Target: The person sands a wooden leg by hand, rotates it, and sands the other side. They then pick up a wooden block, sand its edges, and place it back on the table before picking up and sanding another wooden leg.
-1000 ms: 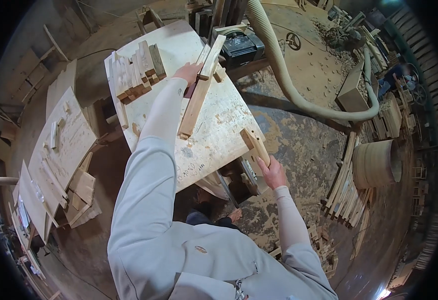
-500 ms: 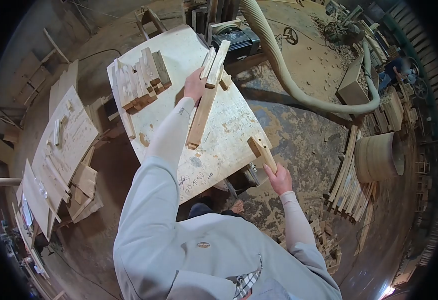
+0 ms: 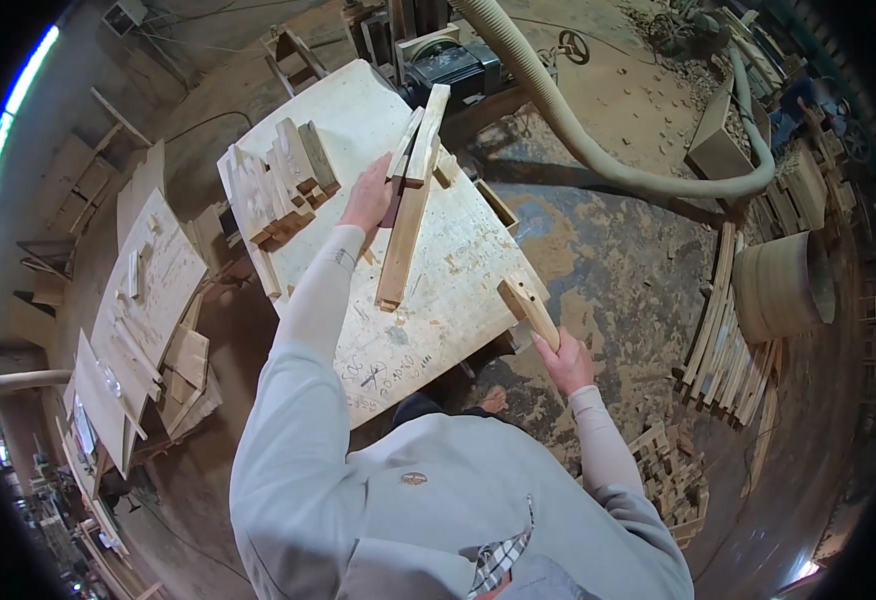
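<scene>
The left hand (image 3: 368, 195) grips 2 long wood strips (image 3: 410, 190) mid-tabletop (image 3: 458, 270), steadying them together, while the right hand (image 3: 566, 362) clasps a short slotted block (image 3: 528, 308) at its right edge

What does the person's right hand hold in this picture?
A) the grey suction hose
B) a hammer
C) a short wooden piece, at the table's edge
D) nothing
C: the right hand grips the lower end of a short wooden piece at the table corner.
</scene>
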A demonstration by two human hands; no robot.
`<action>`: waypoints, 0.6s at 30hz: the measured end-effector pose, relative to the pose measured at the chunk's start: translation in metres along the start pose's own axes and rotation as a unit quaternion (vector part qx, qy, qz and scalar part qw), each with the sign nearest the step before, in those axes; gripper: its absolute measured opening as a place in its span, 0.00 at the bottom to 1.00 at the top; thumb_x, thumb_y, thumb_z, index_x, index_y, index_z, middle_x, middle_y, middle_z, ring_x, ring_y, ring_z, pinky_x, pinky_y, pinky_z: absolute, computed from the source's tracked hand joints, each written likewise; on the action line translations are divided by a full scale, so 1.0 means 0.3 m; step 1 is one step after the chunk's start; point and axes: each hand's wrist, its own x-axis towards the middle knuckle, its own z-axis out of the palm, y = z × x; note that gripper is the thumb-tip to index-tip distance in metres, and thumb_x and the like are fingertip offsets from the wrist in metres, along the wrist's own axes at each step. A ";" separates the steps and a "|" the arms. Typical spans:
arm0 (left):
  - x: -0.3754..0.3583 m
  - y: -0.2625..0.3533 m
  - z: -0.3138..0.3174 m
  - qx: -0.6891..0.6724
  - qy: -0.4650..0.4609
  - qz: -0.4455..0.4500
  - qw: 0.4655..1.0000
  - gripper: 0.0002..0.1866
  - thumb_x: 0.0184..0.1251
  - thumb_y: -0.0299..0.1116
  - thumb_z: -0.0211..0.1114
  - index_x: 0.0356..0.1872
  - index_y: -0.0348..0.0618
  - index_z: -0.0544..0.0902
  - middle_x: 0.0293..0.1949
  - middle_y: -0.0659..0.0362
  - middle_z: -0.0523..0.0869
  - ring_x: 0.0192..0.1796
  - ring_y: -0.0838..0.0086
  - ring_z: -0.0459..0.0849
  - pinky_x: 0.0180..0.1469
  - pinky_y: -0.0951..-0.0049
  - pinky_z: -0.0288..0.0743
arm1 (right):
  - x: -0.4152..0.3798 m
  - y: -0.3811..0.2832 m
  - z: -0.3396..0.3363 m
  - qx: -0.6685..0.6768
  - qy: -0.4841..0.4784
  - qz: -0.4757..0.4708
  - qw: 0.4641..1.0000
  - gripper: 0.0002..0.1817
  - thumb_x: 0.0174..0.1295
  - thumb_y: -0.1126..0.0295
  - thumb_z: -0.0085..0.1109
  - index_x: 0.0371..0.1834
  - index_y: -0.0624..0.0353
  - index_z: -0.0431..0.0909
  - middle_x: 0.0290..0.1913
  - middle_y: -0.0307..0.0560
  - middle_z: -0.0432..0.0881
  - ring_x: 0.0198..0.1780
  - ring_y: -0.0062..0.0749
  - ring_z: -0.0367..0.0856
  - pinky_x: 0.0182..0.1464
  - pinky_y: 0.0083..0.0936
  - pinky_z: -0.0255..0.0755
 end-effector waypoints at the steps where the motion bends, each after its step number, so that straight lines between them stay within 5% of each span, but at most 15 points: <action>1: 0.013 -0.016 -0.003 0.001 0.001 -0.003 1.000 0.31 0.74 0.23 0.66 0.78 0.36 0.76 0.74 0.38 0.82 0.73 0.40 0.82 0.77 0.49 0.78 | 0.009 -0.002 -0.003 -0.001 0.000 -0.006 1.000 0.32 0.76 0.37 0.67 0.44 0.63 0.84 0.38 0.70 0.91 0.44 0.74 0.90 0.45 0.61 0.81; 9: 0.091 -0.047 0.020 0.062 -0.086 0.077 0.991 0.31 0.76 0.25 0.69 0.80 0.47 0.79 0.76 0.43 0.82 0.74 0.42 0.83 0.76 0.52 0.79 | 0.024 0.013 0.000 -0.019 -0.001 0.006 1.000 0.31 0.76 0.38 0.67 0.44 0.63 0.84 0.37 0.71 0.90 0.43 0.74 0.90 0.45 0.61 0.81; 18: 0.221 0.012 -0.002 0.029 -0.163 0.074 0.983 0.31 0.78 0.28 0.69 0.80 0.46 0.79 0.79 0.46 0.81 0.72 0.40 0.84 0.74 0.51 0.79 | 0.040 0.046 0.032 -0.040 0.014 0.005 0.999 0.30 0.76 0.40 0.68 0.44 0.63 0.84 0.35 0.68 0.89 0.41 0.70 0.90 0.44 0.58 0.80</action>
